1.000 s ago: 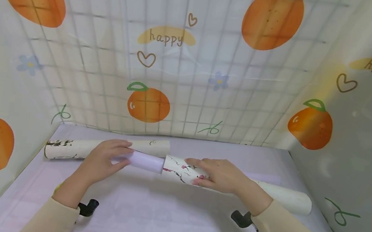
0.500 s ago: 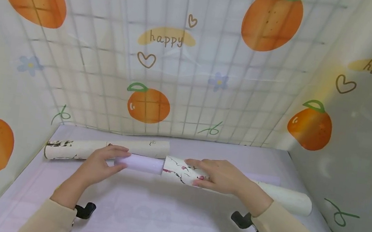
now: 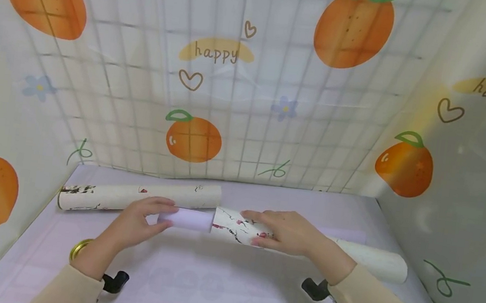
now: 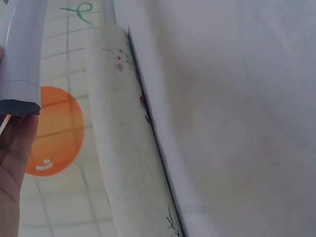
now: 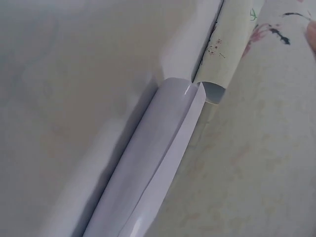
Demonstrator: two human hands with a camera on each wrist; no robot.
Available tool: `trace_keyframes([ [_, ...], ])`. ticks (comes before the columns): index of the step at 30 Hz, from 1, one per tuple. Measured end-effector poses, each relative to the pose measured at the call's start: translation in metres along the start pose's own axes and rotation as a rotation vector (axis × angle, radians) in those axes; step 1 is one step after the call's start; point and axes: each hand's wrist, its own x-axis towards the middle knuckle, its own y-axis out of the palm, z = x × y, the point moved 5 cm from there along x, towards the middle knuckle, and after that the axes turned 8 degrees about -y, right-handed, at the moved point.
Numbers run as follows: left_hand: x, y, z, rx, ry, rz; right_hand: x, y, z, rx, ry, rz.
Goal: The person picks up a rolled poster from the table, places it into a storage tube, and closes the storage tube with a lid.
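My left hand [image 3: 138,222] pinches the left end of a lavender rolled sheet [image 3: 191,219], thumb in front and fingers behind. In the left wrist view, this roll [image 4: 20,54] has a dark hollow end near my fingers. Its right part is hidden inside a white tube [image 3: 234,226] with red and black blossom prints. My right hand [image 3: 285,231] grips this tube from above near its left end. The tube's plain right end [image 3: 381,263] reaches past my right forearm. In the right wrist view, the printed tube [image 5: 266,123] fills the right side.
A second printed white tube [image 3: 114,195] lies behind my left hand, its open end [image 5: 213,92] visible in the right wrist view. Another lavender roll [image 5: 143,153] lies behind the gripped tube. A fruit-printed curtain [image 3: 249,97] closes off the table's back. A gold ring [image 3: 79,250] shows beside my left wrist.
My left hand first slid left to the lavender roll's end, then moved right with it. The roll sits deeper in the tube, with less showing. The right hand stays almost still.
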Motion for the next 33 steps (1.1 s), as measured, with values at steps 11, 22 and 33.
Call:
trace_keyframes([
  [11,0.003,0.014,-0.002,-0.007,0.045,0.036,0.001,0.005,0.0,0.009,0.004,0.004],
  [22,0.006,0.028,-0.009,-0.028,0.108,0.053,0.0,0.01,0.0,0.031,-0.001,0.014],
  [33,0.009,0.035,-0.011,-0.1,0.103,0.033,0.001,0.011,0.001,0.042,0.006,0.027],
])
